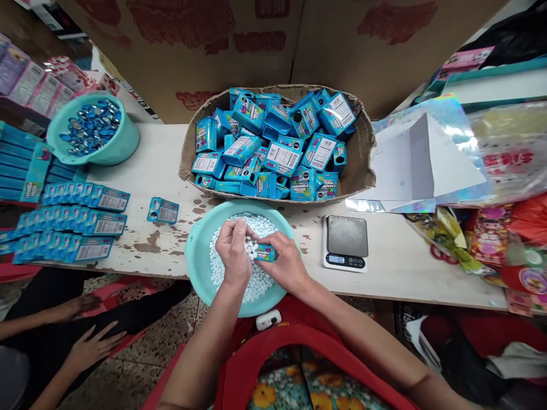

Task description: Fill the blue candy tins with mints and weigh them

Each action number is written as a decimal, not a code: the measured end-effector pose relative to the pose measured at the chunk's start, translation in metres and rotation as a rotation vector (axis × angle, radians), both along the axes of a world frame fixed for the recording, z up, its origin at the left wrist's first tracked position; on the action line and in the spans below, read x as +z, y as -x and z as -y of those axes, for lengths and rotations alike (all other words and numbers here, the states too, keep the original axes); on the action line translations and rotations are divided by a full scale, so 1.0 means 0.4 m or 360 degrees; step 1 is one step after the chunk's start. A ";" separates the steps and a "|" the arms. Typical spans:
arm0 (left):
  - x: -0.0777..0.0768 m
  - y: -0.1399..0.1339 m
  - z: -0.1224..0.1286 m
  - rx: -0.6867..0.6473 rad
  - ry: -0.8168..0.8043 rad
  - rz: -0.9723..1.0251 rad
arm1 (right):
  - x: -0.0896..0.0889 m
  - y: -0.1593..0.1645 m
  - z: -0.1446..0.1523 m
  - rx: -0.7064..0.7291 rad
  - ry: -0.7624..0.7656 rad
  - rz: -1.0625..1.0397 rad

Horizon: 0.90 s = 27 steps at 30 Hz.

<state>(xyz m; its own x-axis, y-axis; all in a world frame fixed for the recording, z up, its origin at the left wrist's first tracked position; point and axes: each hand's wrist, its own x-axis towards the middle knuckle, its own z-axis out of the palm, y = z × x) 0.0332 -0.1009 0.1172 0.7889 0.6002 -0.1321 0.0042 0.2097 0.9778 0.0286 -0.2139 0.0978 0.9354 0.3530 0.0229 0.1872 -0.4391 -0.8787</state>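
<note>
Over a turquoise basin (196,250) of small white candies (252,287), my two hands meet. My right hand (284,265) grips a small blue candy box (265,253) lying on its side, its left end toward the other hand. Curled fingers of my left hand (235,250) hold several white candies (251,249) right at that end of the box. Whether any have gone inside cannot be seen. Behind the basin, a cut-down cardboard box (363,165) holds many similar blue boxes (284,156).
A digital scale (345,242) stands right of the basin. On the left are a lone blue box (163,210), rows of blue boxes (102,225) and a bowl (123,136) of blue-silver pieces. Shiny sheets (410,159) lie right. Another person's hands (92,341) rest lower left.
</note>
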 end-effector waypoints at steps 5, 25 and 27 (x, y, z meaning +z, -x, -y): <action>-0.008 0.008 0.007 -0.0054 -0.0010 -0.0028 | 0.000 -0.001 -0.004 -0.0092 -0.0033 -0.0055; -0.072 0.060 -0.095 -0.1024 -0.0651 -0.0591 | -0.061 -0.016 0.014 -0.0067 -0.0410 -0.0186; -0.073 0.061 -0.089 -0.1041 -0.0682 -0.0636 | -0.061 -0.014 0.019 -0.0096 -0.0404 -0.0218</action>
<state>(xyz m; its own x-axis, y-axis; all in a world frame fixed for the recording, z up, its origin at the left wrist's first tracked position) 0.0089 -0.0654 0.0881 0.9350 0.1051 -0.3387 0.3539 -0.3393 0.8716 0.0341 -0.2217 0.0734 0.9549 0.2959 -0.0247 0.0394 -0.2085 -0.9772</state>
